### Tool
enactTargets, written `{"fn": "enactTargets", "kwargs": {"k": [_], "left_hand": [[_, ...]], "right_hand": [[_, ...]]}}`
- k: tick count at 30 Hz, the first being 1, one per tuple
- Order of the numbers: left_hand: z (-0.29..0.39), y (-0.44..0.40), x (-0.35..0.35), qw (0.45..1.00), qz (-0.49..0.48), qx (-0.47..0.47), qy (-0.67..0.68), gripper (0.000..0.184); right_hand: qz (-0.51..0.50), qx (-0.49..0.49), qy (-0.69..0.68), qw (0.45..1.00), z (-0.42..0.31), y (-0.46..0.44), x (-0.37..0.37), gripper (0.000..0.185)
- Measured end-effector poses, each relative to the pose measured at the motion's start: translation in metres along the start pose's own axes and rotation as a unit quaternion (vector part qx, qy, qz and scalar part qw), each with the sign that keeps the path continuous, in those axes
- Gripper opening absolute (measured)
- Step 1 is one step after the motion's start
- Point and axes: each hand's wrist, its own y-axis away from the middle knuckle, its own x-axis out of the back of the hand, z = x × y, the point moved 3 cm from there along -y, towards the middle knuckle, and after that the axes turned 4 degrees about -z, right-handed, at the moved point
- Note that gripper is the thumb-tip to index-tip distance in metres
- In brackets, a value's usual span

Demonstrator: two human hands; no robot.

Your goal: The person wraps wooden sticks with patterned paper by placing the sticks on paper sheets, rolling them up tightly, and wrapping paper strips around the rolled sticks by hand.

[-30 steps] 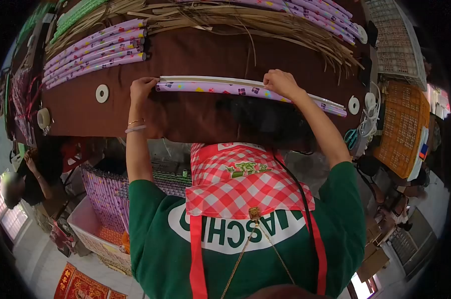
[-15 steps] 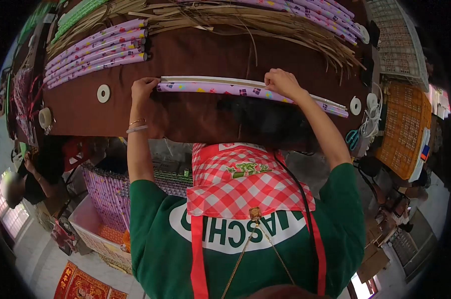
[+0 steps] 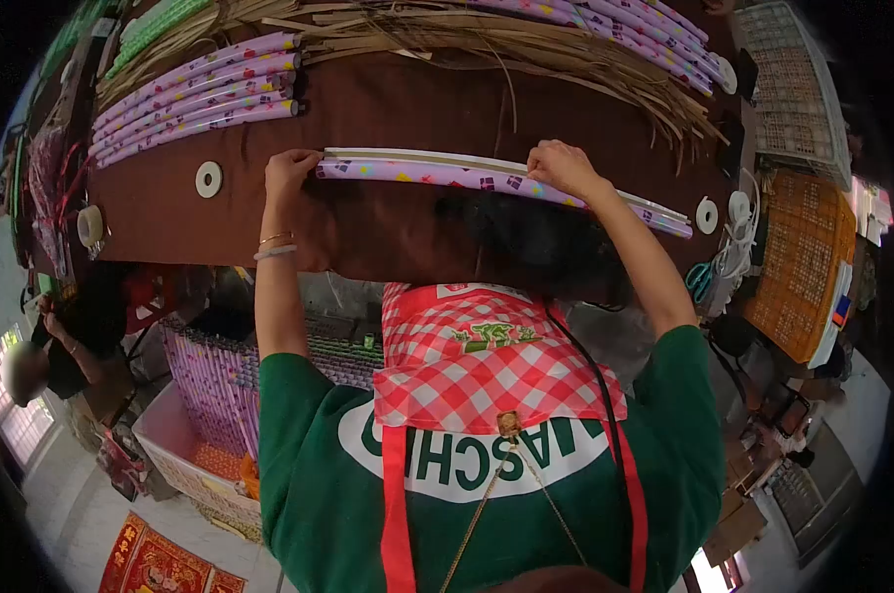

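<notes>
A lilac patterned roll of wrapping paper (image 3: 407,172) lies lengthwise across the table in front of me. Along its far side runs a pale strip (image 3: 427,156), apparently the paper's edge. My left hand (image 3: 291,170) is closed in a pinch at the left end of the roll and strip. Right of the middle, my right hand (image 3: 564,168) grips the roll from above with curled fingers; its fingertips are partly hidden. A white tape ring (image 3: 209,179) lies to the left of my left hand, and another tape ring (image 3: 706,215) sits past the roll's right end.
Brown cloth covers the table (image 3: 388,232). Behind lie finished lilac rolls (image 3: 195,111) and a heap of dry brown strips (image 3: 407,38). Blue-handled scissors (image 3: 699,282) are at the right edge. A bin (image 3: 175,445) of rolls stands below left; another person (image 3: 81,336) is beyond it.
Both hands keep their places on the roll with hardly any movement. The whole view has shifted slightly.
</notes>
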Motion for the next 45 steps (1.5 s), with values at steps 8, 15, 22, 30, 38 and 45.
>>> {"fn": "enactTargets", "kwargs": {"k": [8,15,22,30,38,45], "left_hand": [[-0.001,-0.001,-0.002,1.000,0.006,-0.008,0.005,0.023],[-0.001,-0.002,-0.002,1.000,0.006,-0.009,0.016,0.022],[-0.006,-0.004,-0.002,1.000,0.001,-0.007,0.020,0.024],[0.002,0.001,0.001,1.000,0.000,0.010,-0.005,0.025],[-0.012,-0.008,-0.003,1.000,-0.001,-0.002,0.012,0.025],[-0.008,-0.006,-0.003,1.000,-0.009,0.022,0.020,0.026]], "right_hand": [[0.005,-0.008,-0.010,1.000,-0.003,0.001,0.002,0.015],[0.032,0.005,-0.014,0.999,-0.003,0.002,0.000,0.013],[0.025,-0.008,-0.007,1.000,-0.004,0.001,0.000,0.014],[0.018,0.000,0.009,1.000,-0.003,0.000,0.000,0.014],[-0.003,-0.005,-0.025,1.000,0.001,0.000,0.000,0.012],[-0.003,0.009,-0.019,1.000,0.005,-0.004,-0.002,0.014]]}}
